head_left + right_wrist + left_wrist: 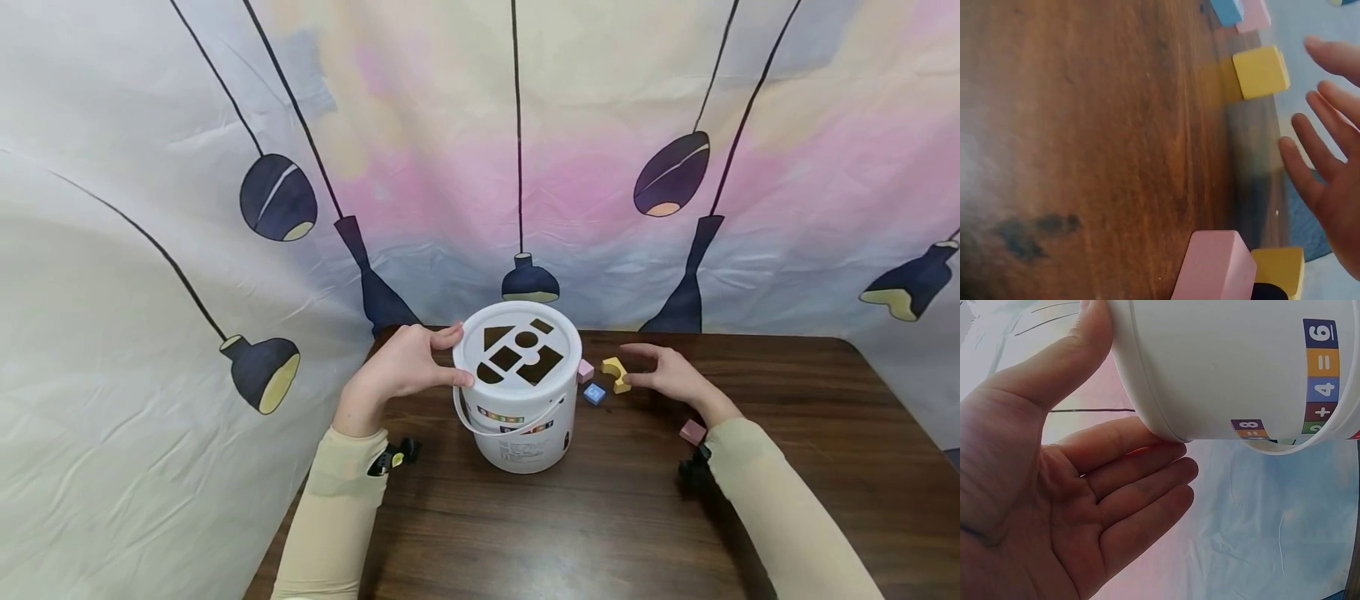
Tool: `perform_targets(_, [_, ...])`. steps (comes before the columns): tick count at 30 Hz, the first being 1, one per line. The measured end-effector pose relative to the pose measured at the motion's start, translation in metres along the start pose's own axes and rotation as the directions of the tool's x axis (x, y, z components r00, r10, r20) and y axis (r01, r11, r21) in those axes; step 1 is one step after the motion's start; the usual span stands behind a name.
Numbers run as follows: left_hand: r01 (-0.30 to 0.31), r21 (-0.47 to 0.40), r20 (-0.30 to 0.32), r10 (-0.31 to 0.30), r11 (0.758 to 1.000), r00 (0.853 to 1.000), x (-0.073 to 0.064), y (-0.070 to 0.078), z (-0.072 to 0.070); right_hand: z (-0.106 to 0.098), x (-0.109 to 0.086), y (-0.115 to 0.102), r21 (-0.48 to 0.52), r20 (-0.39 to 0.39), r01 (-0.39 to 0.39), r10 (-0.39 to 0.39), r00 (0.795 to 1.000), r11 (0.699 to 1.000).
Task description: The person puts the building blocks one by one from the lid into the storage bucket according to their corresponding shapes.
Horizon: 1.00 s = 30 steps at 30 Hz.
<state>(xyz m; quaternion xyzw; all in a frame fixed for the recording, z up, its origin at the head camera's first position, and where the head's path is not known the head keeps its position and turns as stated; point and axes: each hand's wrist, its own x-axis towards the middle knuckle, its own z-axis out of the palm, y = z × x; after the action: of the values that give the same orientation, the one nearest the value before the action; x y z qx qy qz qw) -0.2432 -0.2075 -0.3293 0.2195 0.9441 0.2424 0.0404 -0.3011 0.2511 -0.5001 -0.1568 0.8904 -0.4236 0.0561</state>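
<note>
A white shape-sorter bucket [522,442] stands upright on the table, its white lid [562,329] cut with several shaped holes. My left hand [402,364] rests against the left side of the lid, thumb at the front and fingers farther back. Its fingers [1147,487] look nearly straight in the left wrist view, the upper ones at the rim. To the right of the bucket, my right hand [671,375] reaches over the table with fingers spread, beside a yellow arch block [621,386]. Nothing is in its grasp.
Between bucket and arch lie a pink block [585,371] and a blue numbered block [594,394]. Another pink block [1213,265] and a second yellow block [1285,262] sit near my right wrist. The bucket's handle [480,432] hangs in front. A lamp-patterned cloth [450,167] hangs behind the table.
</note>
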Motion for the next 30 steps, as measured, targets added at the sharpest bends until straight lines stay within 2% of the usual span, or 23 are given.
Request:
perform_targets(5, [-0.011, -0.001, -0.004, 0.011, 1.0, 1.0, 0.0, 0.0, 0.001, -0.001, 0.004, 0.006, -0.011, 0.088, -0.024, 0.025, 0.996, 1.0])
perform_targets(8, [-0.007, 0.001, -0.003, 0.007, 1.0, 1.0, 0.001, 0.0, 0.001, 0.0, 0.005, 0.006, -0.001, 0.117, -0.007, 0.007, 0.993, 1.0])
perform_targets(16, [0.0, 0.006, -0.001, 0.0, 1.0, 1.0, 0.001, 0.0, 0.0, 0.002, 0.012, 0.006, -0.008, 0.127, 0.03, -0.029, 0.992, 1.0])
perform_targets(30, [-0.006, 0.012, 0.003, 0.006, 1.0, 1.0, 0.001, 0.0, 0.0, 0.006, 0.013, 0.007, -0.053, 0.15, 0.026, -0.018, 0.988, 0.998])
